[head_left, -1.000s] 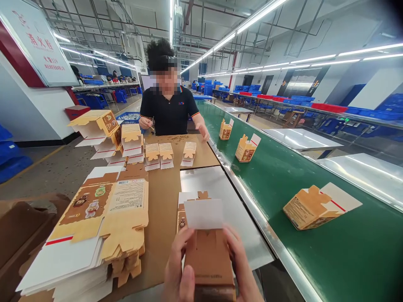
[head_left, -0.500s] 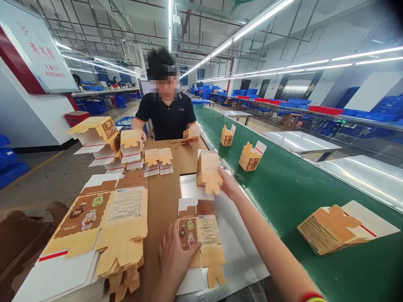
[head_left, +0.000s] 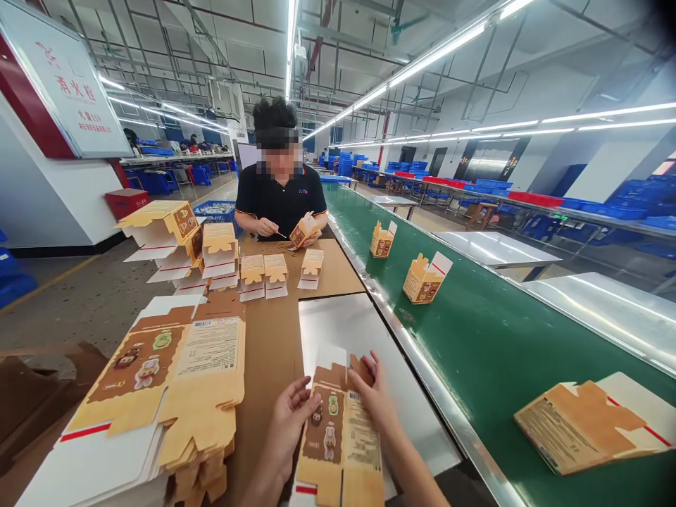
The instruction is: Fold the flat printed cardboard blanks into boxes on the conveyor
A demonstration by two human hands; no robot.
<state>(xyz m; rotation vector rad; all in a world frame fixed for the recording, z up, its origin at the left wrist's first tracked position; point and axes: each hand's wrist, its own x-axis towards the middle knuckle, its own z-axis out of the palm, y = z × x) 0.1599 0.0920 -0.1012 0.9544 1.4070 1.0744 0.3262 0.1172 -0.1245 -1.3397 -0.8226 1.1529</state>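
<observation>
A flat, unfolded brown and tan printed carton (head_left: 330,429) with white flaps is between my hands, over a silvery metal sheet (head_left: 338,320). My left hand (head_left: 288,426) grips its left edge, thumb on the printed face. My right hand (head_left: 376,398) holds its upper right part, thumb and fingers closed round a brown flap. Left of my left hand lies a tall stack of the same flat cartons (head_left: 211,352). Beyond the metal sheet, a folded box (head_left: 313,262) rests on the cardboard surface, apart from two more folded boxes (head_left: 264,266).
Across the table, a person in a black shirt (head_left: 279,197) holds a box (head_left: 303,229) and a thin stick. Stacked folded boxes (head_left: 219,239) stand at the left. The green conveyor belt (head_left: 475,345) on the right carries several boxes, the nearest box (head_left: 575,426) close to me.
My right hand has let go of a folded box, now on the cardboard, and come back to the flat carton. The flat carton is nearer me. The person opposite has raised a box.
</observation>
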